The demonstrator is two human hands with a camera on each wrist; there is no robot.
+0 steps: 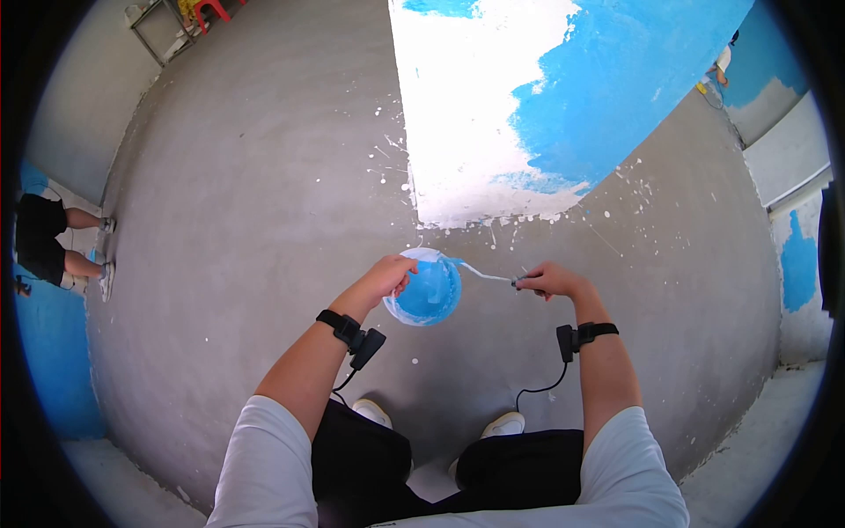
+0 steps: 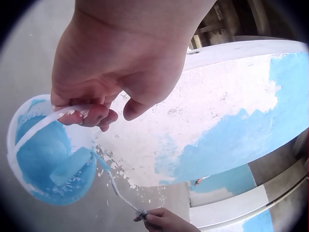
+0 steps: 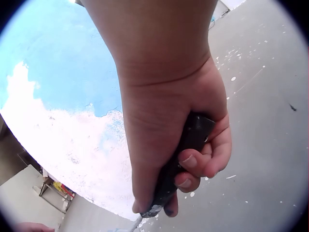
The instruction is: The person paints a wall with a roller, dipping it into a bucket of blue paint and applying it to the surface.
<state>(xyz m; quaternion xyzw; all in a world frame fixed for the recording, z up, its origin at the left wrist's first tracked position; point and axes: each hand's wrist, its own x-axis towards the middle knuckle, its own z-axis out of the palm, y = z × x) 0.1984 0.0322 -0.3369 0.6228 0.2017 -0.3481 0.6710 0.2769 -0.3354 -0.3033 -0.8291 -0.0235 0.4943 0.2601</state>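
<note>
My left hand (image 1: 387,277) grips the white handle (image 2: 46,123) of a paint bucket (image 1: 400,310), fingers curled round it. Blue paint (image 2: 41,145) lies inside, and its inner walls are smeared blue and white. A paint roller (image 2: 72,166) coated in blue dips into the bucket, its head against the inside near the rim. From there its bent, paint-coated rod (image 1: 484,275) runs right to my right hand (image 1: 552,280). That hand grips the roller's black handle (image 3: 181,157), fingers wrapped about it.
Ahead stands a white wall block (image 1: 466,114), partly painted blue (image 1: 607,88). White splashes dot the grey floor (image 1: 246,194) round its base. Another person's legs (image 1: 84,238) show at far left, and a person (image 1: 722,66) at far right. A red stool (image 1: 211,11) is at the back left.
</note>
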